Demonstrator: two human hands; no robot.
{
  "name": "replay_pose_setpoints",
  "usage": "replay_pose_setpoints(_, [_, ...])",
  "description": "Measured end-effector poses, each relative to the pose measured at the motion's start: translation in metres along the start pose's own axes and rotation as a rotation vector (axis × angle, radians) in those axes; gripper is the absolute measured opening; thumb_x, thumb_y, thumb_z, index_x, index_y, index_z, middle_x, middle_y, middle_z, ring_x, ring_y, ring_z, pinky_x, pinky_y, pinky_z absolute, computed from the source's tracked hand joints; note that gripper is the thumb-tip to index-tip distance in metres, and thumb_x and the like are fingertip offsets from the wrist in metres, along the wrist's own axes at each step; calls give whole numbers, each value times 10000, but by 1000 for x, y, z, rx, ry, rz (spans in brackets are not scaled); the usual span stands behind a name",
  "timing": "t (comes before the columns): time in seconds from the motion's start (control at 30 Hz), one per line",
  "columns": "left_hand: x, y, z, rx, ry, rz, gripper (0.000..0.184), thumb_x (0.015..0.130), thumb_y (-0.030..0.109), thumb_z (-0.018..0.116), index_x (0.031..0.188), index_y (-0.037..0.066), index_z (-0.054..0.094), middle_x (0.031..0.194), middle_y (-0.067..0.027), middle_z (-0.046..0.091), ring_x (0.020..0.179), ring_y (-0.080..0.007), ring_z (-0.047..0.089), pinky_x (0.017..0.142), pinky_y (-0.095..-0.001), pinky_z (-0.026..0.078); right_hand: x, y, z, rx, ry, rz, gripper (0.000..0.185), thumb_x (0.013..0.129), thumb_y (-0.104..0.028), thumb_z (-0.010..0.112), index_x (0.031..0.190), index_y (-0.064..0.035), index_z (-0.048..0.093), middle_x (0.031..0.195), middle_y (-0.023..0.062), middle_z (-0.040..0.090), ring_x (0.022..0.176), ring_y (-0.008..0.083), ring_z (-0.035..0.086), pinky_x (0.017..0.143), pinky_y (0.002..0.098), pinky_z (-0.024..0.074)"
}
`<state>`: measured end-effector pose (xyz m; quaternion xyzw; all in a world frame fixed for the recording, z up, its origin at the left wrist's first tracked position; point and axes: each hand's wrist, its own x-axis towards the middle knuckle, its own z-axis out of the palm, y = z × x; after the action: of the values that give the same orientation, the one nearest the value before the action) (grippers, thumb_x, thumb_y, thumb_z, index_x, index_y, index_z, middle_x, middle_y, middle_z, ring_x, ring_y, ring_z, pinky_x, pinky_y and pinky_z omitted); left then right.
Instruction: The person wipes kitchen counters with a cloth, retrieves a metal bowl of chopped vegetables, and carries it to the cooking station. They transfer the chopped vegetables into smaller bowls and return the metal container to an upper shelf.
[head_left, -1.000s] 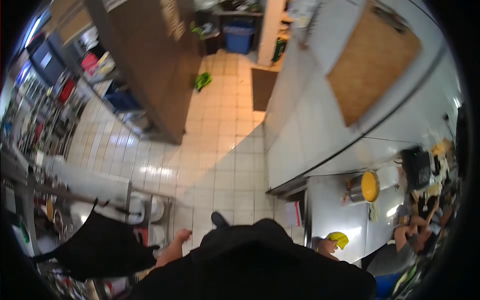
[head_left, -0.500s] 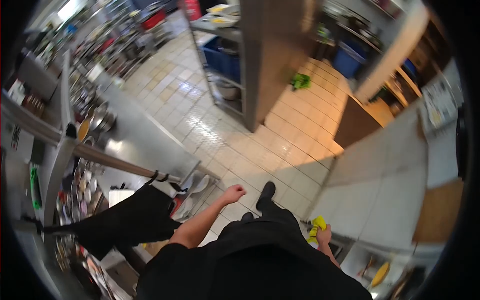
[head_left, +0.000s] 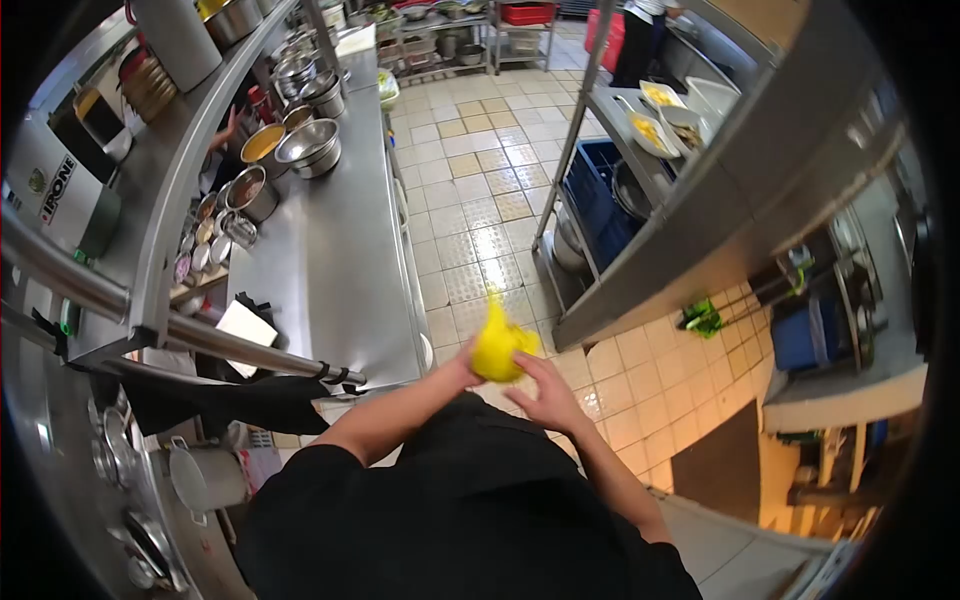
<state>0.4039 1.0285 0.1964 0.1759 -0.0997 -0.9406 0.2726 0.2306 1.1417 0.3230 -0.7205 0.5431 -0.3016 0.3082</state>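
Note:
A bunched yellow cloth (head_left: 503, 348) is between my two hands, in front of my body and above the tiled floor. My left hand (head_left: 468, 362) grips it from the left side, with its fingers mostly hidden behind the cloth. On the right, my right hand (head_left: 545, 392) touches the lower right edge of the cloth with its fingers apart. A thin end of the cloth points up.
A steel counter (head_left: 335, 250) at the left bears steel bowls (head_left: 310, 147) and pots. A rail with a black cloth (head_left: 220, 400) crosses the lower left. A shelf rack (head_left: 640, 185) holds dishes and a blue crate. Another person (head_left: 640, 45) stands at the back.
The view has swung left toward the counter and the aisle. The yellow cloth, earlier in my right hand out at the side, is now in front of me, and my left hand has come to it.

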Motion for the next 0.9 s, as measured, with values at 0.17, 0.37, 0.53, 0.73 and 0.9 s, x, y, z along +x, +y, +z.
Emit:
replay_pose_setpoints(0.17, [-14,159,-11,-242,-78,567,374,1042,356,505,1279,79,589,1279,-131,625,1126,-271,627,980,-453,514,128,-16,-38,257,-307,32,648,916,-292,724,1462,-57,469,1373,182,589,1254,327,574,1075,409,442])
replay_pose_setpoints(0.37, [-2,323,-111,1097,1441,1175,414,933,290,645,1258,37,597,1291,-153,601,1220,-331,545,1062,-496,426,230,180,-20,-67,-597,503,703,900,-452,686,1449,-54,498,1358,189,615,1225,338,609,1039,402,475])
replay_pose_setpoints(0.53, [45,360,-158,1667,1905,544,488,888,304,664,1295,50,578,1459,-191,447,1369,-429,366,1173,-511,298,233,298,-30,-176,-586,811,658,889,-464,685,1357,-15,578,1282,208,657,1220,339,616,1022,399,487])
replay_pose_setpoints(0.73, [108,449,-178,1792,1694,717,617,852,267,679,1373,17,463,1484,-196,403,1376,-441,349,1177,-513,295,226,406,-21,88,-450,1247,407,944,-315,655,1185,13,677,1071,169,723,980,303,680,847,382,538])
replay_pose_setpoints(0.9, [187,568,-191,1714,1651,814,627,845,212,685,1387,6,446,1473,-203,398,1358,-418,382,1157,-492,325,328,418,-35,110,-464,1266,398,941,-339,643,1162,-10,684,1051,155,722,957,285,684,831,376,539])
